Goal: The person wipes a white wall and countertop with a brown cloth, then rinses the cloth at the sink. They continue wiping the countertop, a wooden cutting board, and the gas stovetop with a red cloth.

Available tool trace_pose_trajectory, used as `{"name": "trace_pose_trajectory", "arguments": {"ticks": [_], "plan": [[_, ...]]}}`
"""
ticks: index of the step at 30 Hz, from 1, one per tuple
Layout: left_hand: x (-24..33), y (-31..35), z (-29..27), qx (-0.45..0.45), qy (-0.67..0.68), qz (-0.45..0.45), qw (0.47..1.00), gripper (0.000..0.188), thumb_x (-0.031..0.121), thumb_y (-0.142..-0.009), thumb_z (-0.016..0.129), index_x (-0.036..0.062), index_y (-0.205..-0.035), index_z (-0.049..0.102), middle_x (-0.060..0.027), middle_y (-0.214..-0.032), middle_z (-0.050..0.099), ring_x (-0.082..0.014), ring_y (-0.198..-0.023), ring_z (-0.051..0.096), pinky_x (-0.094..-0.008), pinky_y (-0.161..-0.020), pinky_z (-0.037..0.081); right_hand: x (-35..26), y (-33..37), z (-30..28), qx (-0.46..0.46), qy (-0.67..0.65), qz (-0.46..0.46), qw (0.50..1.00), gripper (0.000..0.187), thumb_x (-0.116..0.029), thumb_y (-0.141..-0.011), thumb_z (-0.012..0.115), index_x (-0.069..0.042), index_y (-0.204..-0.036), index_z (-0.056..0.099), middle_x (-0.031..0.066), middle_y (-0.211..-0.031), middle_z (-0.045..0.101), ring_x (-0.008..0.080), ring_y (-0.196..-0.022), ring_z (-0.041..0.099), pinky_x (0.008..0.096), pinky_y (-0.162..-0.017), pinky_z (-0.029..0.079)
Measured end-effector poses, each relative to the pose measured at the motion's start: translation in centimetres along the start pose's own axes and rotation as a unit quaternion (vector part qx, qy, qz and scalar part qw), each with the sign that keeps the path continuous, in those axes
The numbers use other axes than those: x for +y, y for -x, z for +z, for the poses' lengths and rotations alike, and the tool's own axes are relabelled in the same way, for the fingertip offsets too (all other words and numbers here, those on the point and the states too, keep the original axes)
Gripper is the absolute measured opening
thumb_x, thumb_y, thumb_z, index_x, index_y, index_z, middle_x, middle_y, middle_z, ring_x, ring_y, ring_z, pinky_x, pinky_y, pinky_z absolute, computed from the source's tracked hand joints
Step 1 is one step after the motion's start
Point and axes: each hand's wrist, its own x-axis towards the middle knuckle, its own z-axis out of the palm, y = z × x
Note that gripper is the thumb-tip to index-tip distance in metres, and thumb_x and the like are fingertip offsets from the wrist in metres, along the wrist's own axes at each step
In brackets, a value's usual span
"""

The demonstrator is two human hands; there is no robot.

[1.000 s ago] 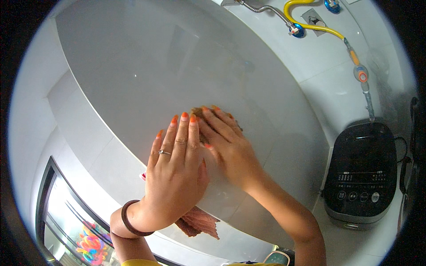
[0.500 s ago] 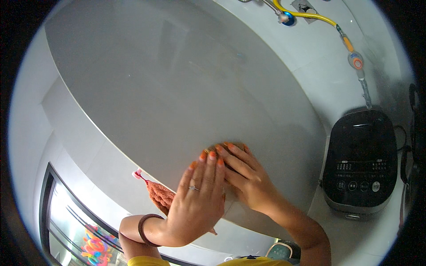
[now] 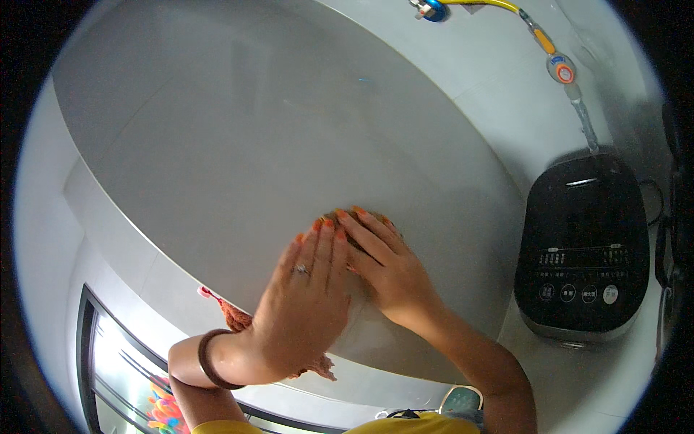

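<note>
Pad [image 3: 374, 215], brown, mostly hidden, on grey panel [image 3: 210, 152], centre of frame | left hand [image 3: 307, 311] and right hand [image 3: 390, 273]: both nearly flat, fingers extended over it, apparently spreading pressure; no curled grip visible | red cloth [image 3: 236, 318]: at panel's edge, lower left, seemingly kept handy

At three o'clock, a black appliance [image 3: 587, 213] carries pale print toward its own six o'clock: rows of tiny marks, a line of characters, and characters inside four round buttons [image 3: 568, 294]. At two o'clock, the hose fitting's blue label [image 3: 557, 61] is too small to read.
</note>
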Motion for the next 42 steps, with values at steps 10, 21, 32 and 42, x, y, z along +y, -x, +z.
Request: {"name": "trace_pose_trajectory", "arguments": {"ticks": [10, 21, 32, 42], "plan": [[-1.5, -5.9, 0.0, -0.018, 0.072, 0.059, 0.996, 0.071, 0.03, -0.084, 0.059, -0.0149, -0.132, 0.033, -0.0307, -0.138, 0.037, -0.0396, -0.132, 0.035, -0.0467, -0.111, 0.024, 3.1, -0.7, 0.2, 0.098, 0.054, 0.07, 0.991, 0.044, -0.01, -0.084, 0.053, -0.006, -0.128, 0.051, 0.0109, -0.141, 0.042, 0.0298, -0.132, 0.036, 0.0457, -0.107, 0.03], [3.8, -8.2, 3.0, 0.045, 0.108, 0.144, 0.983, 0.082, 0.034, -0.08, 0.062, -0.0133, -0.136, 0.026, -0.0346, -0.139, 0.032, -0.0451, -0.134, 0.027, -0.0501, -0.111, 0.02, 5.3, 5.0, -1.1, 0.141, 0.006, 0.144, 0.979, 0.044, -0.012, -0.08, 0.061, -0.004, -0.122, 0.054, 0.0152, -0.131, 0.049, 0.033, -0.123, 0.045, 0.0454, -0.104, 0.034], [3.7, -13.1, 6.4, 0.084, 0.13, 0.085, 0.984, 0.086, 0.039, -0.079, 0.064, -0.0078, -0.139, 0.026, -0.0333, -0.138, 0.032, -0.0463, -0.132, 0.03, -0.0508, -0.11, 0.023, 9.9, 3.1, -1.2, 0.147, 0.054, 0.159, 0.975, 0.04, -0.02, -0.085, 0.059, -0.009, -0.123, 0.056, 0.0091, -0.129, 0.051, 0.03, -0.123, 0.045, 0.0491, -0.101, 0.036], [3.6, -17.9, 8.1, 0.081, 0.033, 0.091, 0.992, 0.068, 0.035, -0.087, 0.052, -0.0076, -0.136, 0.033, -0.034, -0.137, 0.034, -0.0496, -0.13, 0.031, -0.0566, -0.107, 0.026, 13.4, 1.6, -1.9, 0.174, 0.062, 0.172, 0.968, 0.041, -0.017, -0.086, 0.058, -0.006, -0.125, 0.053, 0.0104, -0.132, 0.051, 0.0312, -0.122, 0.048, 0.0431, -0.101, 0.039]]}}
